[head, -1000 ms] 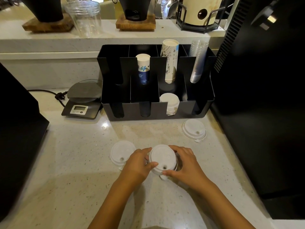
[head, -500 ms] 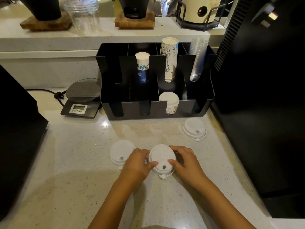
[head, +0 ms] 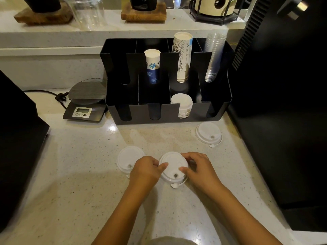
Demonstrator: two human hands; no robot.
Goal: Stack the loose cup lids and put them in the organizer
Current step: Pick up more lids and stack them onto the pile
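Two bare hands pinch a small stack of white plastic cup lids (head: 174, 167) on the speckled pale stone counter (head: 74, 183).

No brand or wording can be read — the tall white paper cups (head: 182, 59) carry only black line drawings and small unreadable marks, and the shorter paper cups (head: 152, 66) a blue swirl pattern. The stack is round and domed, with a sip hole near its front edge and a tab sticking out below. The left hand (head: 146, 169) and right hand (head: 199, 169) close thumb and fingers on its opposite rims. A loose white lid (head: 128, 159) lies just left of the stack, and another loose lid (head: 208, 133) lies near the black compartmented organizer (head: 139, 112), whose front slot holds stacked white lids (head: 182, 105).
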